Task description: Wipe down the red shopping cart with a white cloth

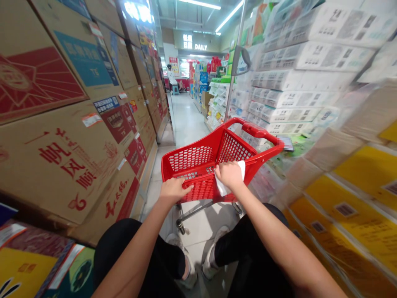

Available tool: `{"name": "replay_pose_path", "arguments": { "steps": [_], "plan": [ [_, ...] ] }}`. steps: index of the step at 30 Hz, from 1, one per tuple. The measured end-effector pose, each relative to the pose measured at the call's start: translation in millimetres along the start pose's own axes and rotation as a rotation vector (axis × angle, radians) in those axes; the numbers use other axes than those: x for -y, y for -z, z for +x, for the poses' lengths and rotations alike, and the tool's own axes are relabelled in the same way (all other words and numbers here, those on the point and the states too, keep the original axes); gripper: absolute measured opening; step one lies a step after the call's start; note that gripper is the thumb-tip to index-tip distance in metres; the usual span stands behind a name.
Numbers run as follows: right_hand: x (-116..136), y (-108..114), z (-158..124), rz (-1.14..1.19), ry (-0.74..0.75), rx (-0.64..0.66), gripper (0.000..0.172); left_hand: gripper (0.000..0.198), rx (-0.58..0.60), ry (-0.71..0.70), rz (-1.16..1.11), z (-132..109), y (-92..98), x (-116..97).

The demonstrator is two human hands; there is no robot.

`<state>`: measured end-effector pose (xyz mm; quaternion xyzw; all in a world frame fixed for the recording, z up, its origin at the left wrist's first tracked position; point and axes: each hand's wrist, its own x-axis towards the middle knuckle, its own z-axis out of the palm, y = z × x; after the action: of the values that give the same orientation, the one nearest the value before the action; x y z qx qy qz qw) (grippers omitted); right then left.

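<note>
A red plastic shopping cart with latticed walls stands sideways right in front of me, its push handle at the right. My left hand grips the near top rim, fingers over the edge and thumb lying along it. Further right, my right hand is closed around a white cloth, pressed against the same rim. Part of the cloth hangs down the cart's outer wall. Whether it is fabric or paper I cannot tell. The fingertips of both hands are partly hidden.
Stacked cartons line the left side. White packs are piled at the right, with yellow packages below. A glass panel's metal post rises behind the cart. An aisle floor runs ahead towards a person in the distance.
</note>
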<state>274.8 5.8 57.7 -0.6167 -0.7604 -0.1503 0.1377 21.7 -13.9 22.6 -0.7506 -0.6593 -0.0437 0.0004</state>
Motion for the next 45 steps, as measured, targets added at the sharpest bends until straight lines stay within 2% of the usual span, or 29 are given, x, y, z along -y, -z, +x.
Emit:
{"name": "replay_pose_path", "arguments": {
  "steps": [3, 5, 7, 10, 14, 21, 23, 25, 27, 29, 35, 38, 41, 45],
  "plan": [
    [-39, 7, 3, -0.066, -0.025, -0.046, 0.046, 0.064, -0.02, -0.016, -0.008, 1, -2.1, 2],
    [-56, 12, 4, -0.091, -0.043, -0.066, 0.046, 0.062, -0.027, -0.035, -0.01, 1, -3.0, 3],
    [-64, 16, 5, -0.1, -0.072, -0.078, 0.047, 0.059, -0.015, -0.044, -0.013, 3, -3.3, 4],
    [-62, 18, 6, -0.099, -0.13, -0.102, 0.047, 0.05, 0.013, -0.047, -0.036, 6, -2.9, 7],
    [-30, 10, 4, -0.053, -0.137, -0.085, 0.046, 0.045, 0.01, -0.037, -0.046, 8, -2.5, 7],
    [73, -14, -5, 0.167, 0.025, -0.03, 0.044, 0.04, -0.024, -0.051, 0.001, 6, -5.3, 0],
    [90, -16, -6, 0.207, 0.07, -0.024, 0.043, 0.038, -0.033, -0.044, 0.004, 5, -5.5, 2],
    [95, -15, -6, 0.216, 0.122, -0.015, 0.042, 0.038, -0.041, -0.04, -0.006, 5, -4.7, 5],
    [86, -13, -6, 0.201, 0.16, -0.002, 0.041, 0.041, -0.047, -0.048, -0.014, 5, -3.1, 9],
    [65, -10, -4, 0.162, 0.143, 0.004, 0.04, 0.043, -0.048, -0.063, -0.014, 5, -1.4, 12],
    [-27, 6, 7, -0.055, -0.012, -0.006, 0.043, 0.048, -0.057, -0.052, 0.011, 7, -0.4, 13],
    [-58, 12, 11, -0.125, -0.064, -0.033, 0.045, 0.05, -0.061, -0.048, 0.018, 8, -2.1, 8],
    [-65, 10, 11, -0.133, -0.084, -0.045, 0.046, 0.046, -0.077, -0.048, 0.028, 9, -3.1, 1],
    [-38, -3, 8, -0.067, -0.04, -0.045, 0.045, 0.044, -0.084, -0.051, 0.027, 10, -2.0, -9]
  ]
}}
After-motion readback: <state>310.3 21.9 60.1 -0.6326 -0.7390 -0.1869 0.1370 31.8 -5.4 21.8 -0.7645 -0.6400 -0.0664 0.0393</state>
